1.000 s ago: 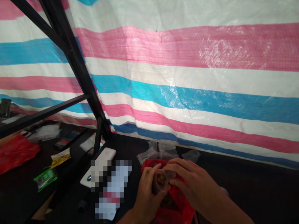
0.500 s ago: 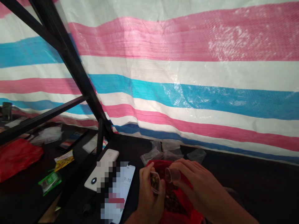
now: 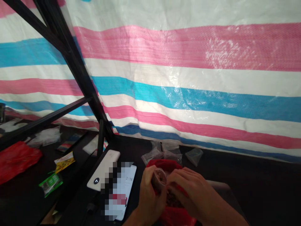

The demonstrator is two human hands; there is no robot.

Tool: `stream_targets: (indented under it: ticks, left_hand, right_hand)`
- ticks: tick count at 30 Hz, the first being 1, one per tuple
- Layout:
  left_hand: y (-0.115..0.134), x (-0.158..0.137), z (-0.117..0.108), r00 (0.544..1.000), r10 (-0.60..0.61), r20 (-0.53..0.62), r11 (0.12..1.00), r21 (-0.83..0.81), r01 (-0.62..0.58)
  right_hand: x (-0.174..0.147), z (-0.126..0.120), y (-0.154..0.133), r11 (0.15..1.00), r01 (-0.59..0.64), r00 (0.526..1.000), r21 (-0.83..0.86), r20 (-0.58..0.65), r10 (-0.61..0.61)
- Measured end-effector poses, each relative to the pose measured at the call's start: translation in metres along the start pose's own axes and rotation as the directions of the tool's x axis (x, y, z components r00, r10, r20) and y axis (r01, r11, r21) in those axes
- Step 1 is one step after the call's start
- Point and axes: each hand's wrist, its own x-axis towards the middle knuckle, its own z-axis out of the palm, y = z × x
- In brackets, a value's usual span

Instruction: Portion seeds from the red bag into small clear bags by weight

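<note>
My left hand (image 3: 151, 191) is wrapped round a small clear plastic bag (image 3: 160, 176), its mouth open and facing up, with some brownish pieces inside. Right at that mouth, my right hand (image 3: 185, 185) is closed on the small clear cup seen earlier, now almost wholly covered by the fingers. Below both hands lies an open red plastic bag (image 3: 162, 163) holding many small dark brown pieces (image 3: 172, 199), too dim to name. My hands hide much of it.
Clear plastic bags (image 3: 154, 153) lie behind the red bag, and one more bag (image 3: 194, 156) to their right. On the left are a white power bank (image 3: 105, 169) and a phone (image 3: 129, 188). A black metal frame (image 3: 77, 73) stands before the striped sheet (image 3: 188, 75).
My right hand has moved left with the cup, up against the mouth of the clear bag. The cup, plainly visible before, is now mostly hidden behind the fingers.
</note>
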Motion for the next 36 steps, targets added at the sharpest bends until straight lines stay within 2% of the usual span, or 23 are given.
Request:
stream_targets:
  ticks: [3, 6, 11, 14, 17, 19, 21, 22, 24, 25, 26, 27, 29, 31, 33, 36]
  left_hand:
    - [0.005, 0.003, 0.001, 1.0, 0.013, 0.026, 0.999, 0.029, -0.014]
    - [0.008, 0.003, 0.001, 0.997, 0.003, 0.081, 0.999, 0.041, -0.007]
    - [0.008, -0.005, -0.004, 0.954, 0.246, 0.171, 0.967, -0.115, -0.229]
    - [0.005, -0.01, -0.005, 0.938, 0.331, 0.105, 0.942, -0.099, -0.322]
    - [0.004, -0.008, -0.005, 0.918, 0.396, 0.015, 0.917, -0.064, -0.394]
    - [0.006, -0.004, -0.006, 0.921, 0.389, -0.01, 0.92, -0.055, -0.389]
    - [0.012, -0.001, -0.009, 0.945, 0.328, -0.001, 0.941, -0.084, -0.327]
    - [0.017, -0.001, -0.012, 0.965, 0.262, 0.025, 0.96, -0.114, -0.257]
    - [0.029, -0.005, -0.017, 0.994, 0.039, 0.102, 0.983, -0.183, -0.02]
    - [0.035, -0.01, -0.019, 0.984, -0.103, 0.145, 0.968, -0.214, 0.133]
    - [0.04, -0.015, -0.02, 0.957, -0.237, 0.168, 0.927, -0.255, 0.274]
    - [0.045, -0.021, -0.02, 0.91, -0.353, 0.219, 0.863, -0.298, 0.407]
    - [0.052, -0.032, -0.018, 0.819, -0.487, 0.302, 0.736, -0.364, 0.571]
    - [0.055, -0.039, -0.015, 0.767, -0.542, 0.344, 0.671, -0.373, 0.641]
    - [0.056, -0.041, -0.011, 0.749, -0.565, 0.347, 0.658, -0.357, 0.663]
    - [0.057, -0.037, -0.007, 0.734, -0.579, 0.355, 0.64, -0.36, 0.679]
  right_hand:
    - [-0.004, -0.011, 0.007, 0.997, -0.05, 0.997, 0.057, -0.058, 0.053]
    - [-0.007, -0.018, 0.012, 0.989, -0.108, 0.992, 0.101, -0.061, 0.114]
    - [-0.01, -0.023, 0.017, 0.953, -0.157, 0.954, 0.26, -0.211, 0.214]
    - [-0.013, -0.025, 0.016, 0.933, -0.101, 0.947, 0.345, -0.254, 0.197]
    - [-0.015, -0.023, 0.016, 0.889, -0.083, 0.964, 0.451, -0.189, 0.186]
    - [-0.015, -0.019, 0.016, 0.847, -0.091, 0.968, 0.524, -0.152, 0.198]
    - [-0.013, -0.014, 0.015, 0.82, -0.087, 0.965, 0.566, -0.155, 0.21]
    - [-0.012, -0.012, 0.014, 0.813, -0.085, 0.962, 0.577, -0.166, 0.218]
    - [-0.011, -0.003, 0.012, 0.788, -0.103, 0.951, 0.607, -0.173, 0.258]
    - [-0.011, 0.003, 0.011, 0.764, -0.128, 0.941, 0.633, -0.165, 0.294]
    - [-0.013, 0.01, 0.009, 0.731, -0.16, 0.928, 0.663, -0.153, 0.341]
    - [-0.015, 0.019, 0.009, 0.694, -0.193, 0.908, 0.694, -0.141, 0.394]
    - [-0.02, 0.039, 0.009, 0.625, -0.246, 0.859, 0.741, -0.132, 0.494]
    - [-0.026, 0.057, 0.013, 0.587, -0.285, 0.806, 0.758, -0.142, 0.575]
    - [-0.03, 0.069, 0.017, 0.581, -0.326, 0.769, 0.746, -0.148, 0.622]
    - [-0.032, 0.074, 0.02, 0.611, -0.383, 0.761, 0.693, -0.138, 0.634]
